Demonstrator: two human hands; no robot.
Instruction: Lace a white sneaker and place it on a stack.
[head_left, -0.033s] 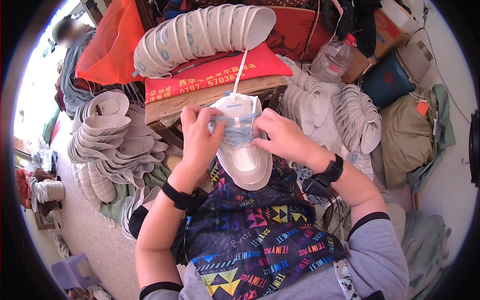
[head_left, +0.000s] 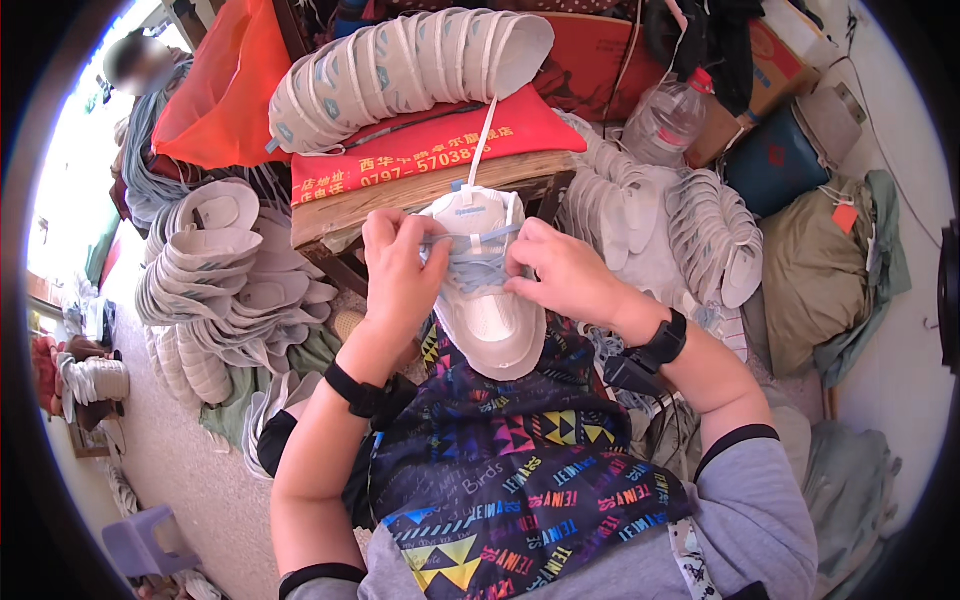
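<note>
A white sneaker upper [head_left: 492, 325] without a sole lies toe toward me, between my two hands, against the edge of a wooden bench [head_left: 425, 192]. Light blue-grey shoelace [head_left: 476, 273] crosses its throat in several rows. My left hand [head_left: 402, 265] is closed at the left eyelet side, thumb and finger pinching the lace. On the opposite side my right hand [head_left: 562, 265] has its fingers curled in, holding the lace near the right eyelets. One strand runs taut between the hands below the tongue. A white strap [head_left: 483, 145] leads from the tongue up to the bench top.
Nested shoe uppers [head_left: 410, 75] lie on a red cloth [head_left: 440, 150] atop the bench. More stacks of uppers [head_left: 205, 260] stand at left, others [head_left: 715, 235] at right. A plastic bottle [head_left: 668, 120], a blue container [head_left: 778, 160] and a purple stool [head_left: 150, 543] are around.
</note>
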